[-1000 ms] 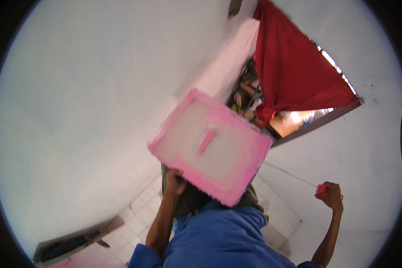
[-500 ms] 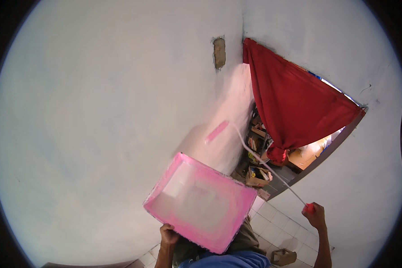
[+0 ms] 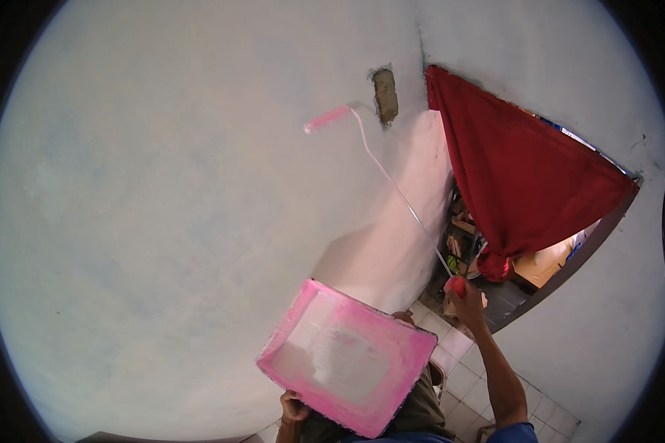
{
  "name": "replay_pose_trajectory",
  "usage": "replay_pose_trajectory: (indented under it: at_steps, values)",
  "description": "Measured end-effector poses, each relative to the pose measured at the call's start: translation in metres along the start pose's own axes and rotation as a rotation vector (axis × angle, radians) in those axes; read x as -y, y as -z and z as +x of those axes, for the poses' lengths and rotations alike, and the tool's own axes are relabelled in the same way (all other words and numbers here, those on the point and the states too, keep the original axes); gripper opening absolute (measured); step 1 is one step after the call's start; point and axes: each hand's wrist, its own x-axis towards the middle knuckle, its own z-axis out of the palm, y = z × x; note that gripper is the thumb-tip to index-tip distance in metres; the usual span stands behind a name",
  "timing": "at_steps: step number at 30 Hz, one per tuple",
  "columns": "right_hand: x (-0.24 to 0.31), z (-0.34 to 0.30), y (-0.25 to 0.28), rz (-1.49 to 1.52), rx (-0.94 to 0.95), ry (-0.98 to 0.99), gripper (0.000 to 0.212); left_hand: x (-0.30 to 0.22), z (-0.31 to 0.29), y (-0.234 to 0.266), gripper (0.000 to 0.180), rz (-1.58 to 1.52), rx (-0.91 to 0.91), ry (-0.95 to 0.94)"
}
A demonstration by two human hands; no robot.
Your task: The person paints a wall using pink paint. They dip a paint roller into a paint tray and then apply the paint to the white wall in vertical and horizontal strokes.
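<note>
My left hand [image 3: 294, 407] grips the near left edge of a paint tray [image 3: 403, 336]. Its rim is smeared pink, and whitish paint lies in the middle. Out to the right, my right hand [image 3: 465, 301] is closed round the red handle of a paint roller [image 3: 329, 119]. A long thin metal rod runs from the handle up and left to the pink roller sleeve, which is near the pale wall [image 3: 162, 207]. Whether the sleeve touches the wall, I cannot tell.
A rough rectangular hole [image 3: 385, 96] is cut in the wall near the corner. At the right a knotted red curtain [image 3: 524, 162] hangs across a doorway, with boxes and clutter behind it. Pale floor tiles [image 3: 462, 380] show below.
The roller has risen up and left, away from the tray, to the upper wall. My right hand has moved up and left with it. The tray sits slightly lower and further right in view.
</note>
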Motion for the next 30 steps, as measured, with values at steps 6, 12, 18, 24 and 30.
replay_pose_trajectory:
  at_steps: [6,12,18,24,30]
  values:
    - [0.021,0.039,-0.024,0.017,-0.059,0.163,0.035,0.0,0.001,0.011,0.044,-0.024,0.105,-0.013]
    - [0.053,0.104,-0.038,-0.026,-0.071,0.168,0.036,0.004,0.002,0.009,0.04,-0.061,0.053,0.036]
    - [0.022,0.084,-0.054,-0.064,0.042,0.129,0.04,0.004,0.001,0.038,0.04,-0.151,0.148,0.025]
    - [-0.043,0.037,-0.054,-0.15,0.053,0.114,0.04,0.001,-0.003,-0.001,0.044,-0.042,0.013,0.038]
    - [0.022,0.079,-0.051,0.012,-0.078,0.231,0.038,-0.001,-0.001,0.011,0.045,-0.031,0.042,0.031]
